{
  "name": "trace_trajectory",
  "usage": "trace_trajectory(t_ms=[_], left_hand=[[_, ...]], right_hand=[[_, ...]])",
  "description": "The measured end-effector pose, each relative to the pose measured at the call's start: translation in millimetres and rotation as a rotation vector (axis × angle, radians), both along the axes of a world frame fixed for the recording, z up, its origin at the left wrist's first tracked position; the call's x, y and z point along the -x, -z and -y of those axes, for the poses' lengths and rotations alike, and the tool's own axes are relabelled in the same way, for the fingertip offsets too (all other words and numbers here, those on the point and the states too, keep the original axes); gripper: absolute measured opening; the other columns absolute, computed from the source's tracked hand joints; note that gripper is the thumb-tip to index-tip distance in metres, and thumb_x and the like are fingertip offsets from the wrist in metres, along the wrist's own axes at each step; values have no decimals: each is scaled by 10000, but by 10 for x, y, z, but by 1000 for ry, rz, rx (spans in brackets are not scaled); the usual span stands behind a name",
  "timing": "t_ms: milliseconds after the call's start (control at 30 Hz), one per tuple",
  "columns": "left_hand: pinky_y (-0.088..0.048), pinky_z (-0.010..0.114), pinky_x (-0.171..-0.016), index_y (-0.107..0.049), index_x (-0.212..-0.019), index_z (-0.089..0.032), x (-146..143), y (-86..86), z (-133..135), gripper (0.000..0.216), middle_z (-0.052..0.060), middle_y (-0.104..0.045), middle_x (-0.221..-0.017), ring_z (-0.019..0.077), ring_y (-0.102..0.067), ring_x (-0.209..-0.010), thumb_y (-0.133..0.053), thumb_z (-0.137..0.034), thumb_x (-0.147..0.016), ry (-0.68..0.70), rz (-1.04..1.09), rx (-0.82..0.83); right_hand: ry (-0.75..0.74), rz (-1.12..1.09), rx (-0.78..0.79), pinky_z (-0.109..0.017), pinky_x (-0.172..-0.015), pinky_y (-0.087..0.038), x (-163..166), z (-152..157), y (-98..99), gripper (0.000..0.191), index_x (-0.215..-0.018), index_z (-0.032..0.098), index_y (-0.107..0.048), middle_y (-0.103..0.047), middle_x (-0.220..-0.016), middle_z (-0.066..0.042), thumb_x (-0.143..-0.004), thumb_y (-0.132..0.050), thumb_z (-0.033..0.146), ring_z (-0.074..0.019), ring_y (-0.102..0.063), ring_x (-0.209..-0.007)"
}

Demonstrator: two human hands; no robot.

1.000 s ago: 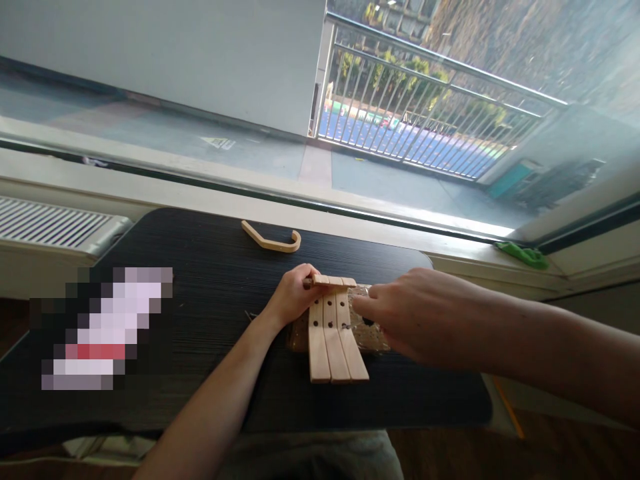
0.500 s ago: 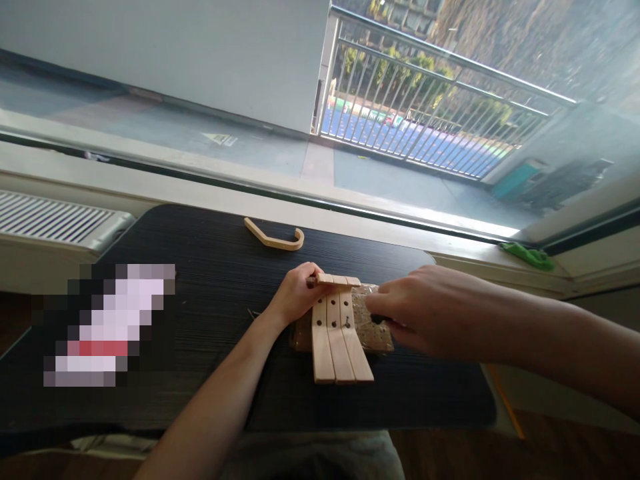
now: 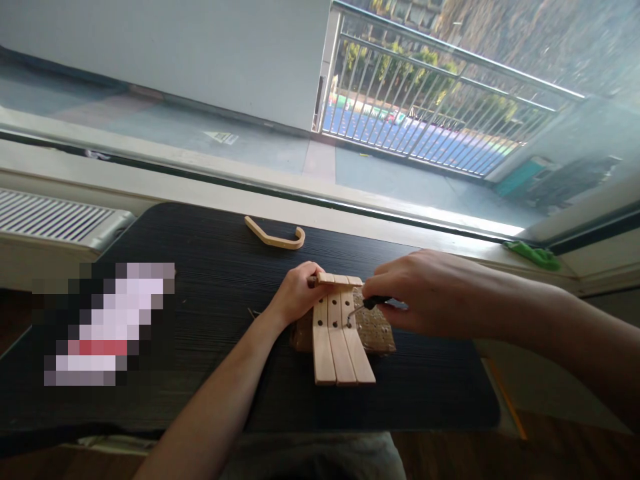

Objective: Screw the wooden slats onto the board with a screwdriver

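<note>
A pale wooden piece of three bent slats [image 3: 345, 357], with two rows of dark holes, lies over a brown cardboard block [image 3: 377, 330]. At its far left end my left hand [image 3: 300, 287] is closed round the edge, thumb toward the upturned part. In my right hand [image 3: 400, 287] is a black-handled screwdriver [image 3: 371, 303], held to the right of the slats. Its thin metal shaft slants down to the left, the tip at a small screw [image 3: 349, 321] in the near right hole. Whether tip and screw are engaged I cannot tell.
A hooked wooden strip [image 3: 280, 243] lies on the black table [image 3: 210, 267] toward the window. A blurred-out pale object [image 3: 110, 320] lies at the left. Beyond are a radiator [image 3: 60, 220] and a green cloth [image 3: 533, 255] on the sill.
My right hand has risen slightly and tilted, bringing the screwdriver's shaft into sight with its tip at the screw. My left hand and the slats stay nearly in place.
</note>
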State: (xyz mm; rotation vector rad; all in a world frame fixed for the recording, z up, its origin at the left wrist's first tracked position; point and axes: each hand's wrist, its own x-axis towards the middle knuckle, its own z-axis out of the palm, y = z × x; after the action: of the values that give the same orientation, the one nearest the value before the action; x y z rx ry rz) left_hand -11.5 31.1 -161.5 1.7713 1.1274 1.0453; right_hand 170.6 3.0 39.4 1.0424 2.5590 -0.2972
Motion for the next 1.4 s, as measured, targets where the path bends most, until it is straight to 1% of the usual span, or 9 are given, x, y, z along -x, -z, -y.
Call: trace_trajectory(t_ms=[133,300,433,700,967,1100,1200,1267,1400], left_hand=[[-422,227,-589,-611,-753,-163,-4,0,0,215,8,-600,-758,131,-547,-669,-701,-353,-797,0,-4,4],[-432,227,-596,-606,-748,-164,-9,0,3,210,8,-593,-766,127,-547,-669,-702,-346,-793,3,16,15],[-431,229,-595,-604,-743,-165,-12,1,3,200,7,-588,-757,127,-543,-665,-692,-337,-796,-1,16,10],[-428,244,-587,-614,-753,-163,-19,-27,9,256,17,-601,-765,136,-551,-661,-688,-405,-789,-17,1,40],[-420,232,-585,-600,-754,-169,-15,-35,14,203,8,-593,-747,134,-542,-669,-686,-348,-797,-20,0,19],[-414,227,-585,-588,-730,-172,-10,-38,12,195,2,-587,-736,131,-537,-669,-689,-326,-795,-8,1,4],[-414,228,-584,-589,-732,-173,-7,-33,9,195,1,-585,-733,132,-535,-667,-688,-329,-795,-4,5,4],[-415,229,-581,-591,-735,-173,-6,-27,7,211,0,-584,-729,131,-531,-659,-690,-349,-796,0,-1,6],[-415,229,-578,-593,-737,-172,-5,-16,4,235,0,-586,-731,129,-526,-651,-694,-377,-793,-2,-5,6]], right_hand=[[3,-27,14,-270,-560,-265,0,-5,32,105,-807,217,-649,-647,-705,13,-823,-559,163,-115,-535,-608],[31,22,20,-276,-552,-256,0,3,21,103,-755,205,-636,-644,-680,9,-825,-569,170,-117,-532,-593],[2,-56,51,-269,-552,-258,-21,18,18,101,-803,217,-639,-633,-689,27,-827,-572,144,-109,-529,-596],[15,52,7,-273,-533,-233,-50,83,32,109,-717,200,-597,-623,-669,19,-823,-585,179,-113,-513,-565],[-37,37,-21,-267,-520,-233,-26,162,96,87,-783,212,-621,-645,-698,16,-841,-569,174,-131,-572,-586],[-57,49,-63,-277,-480,-179,8,188,96,83,-769,217,-606,-621,-636,28,-841,-582,182,-124,-526,-501],[-70,50,-129,-289,-460,-137,33,210,75,44,-825,204,-594,-583,-579,33,-821,-593,160,-124,-485,-446],[-80,49,-151,-294,-455,-132,40,217,53,99,-914,192,-593,-579,-579,38,-822,-595,156,-124,-471,-430],[-90,27,-52,-283,-445,-189,63,199,-14,142,-1021,184,-586,-657,-718,23,-881,-572,168,-106,-511,-459]])
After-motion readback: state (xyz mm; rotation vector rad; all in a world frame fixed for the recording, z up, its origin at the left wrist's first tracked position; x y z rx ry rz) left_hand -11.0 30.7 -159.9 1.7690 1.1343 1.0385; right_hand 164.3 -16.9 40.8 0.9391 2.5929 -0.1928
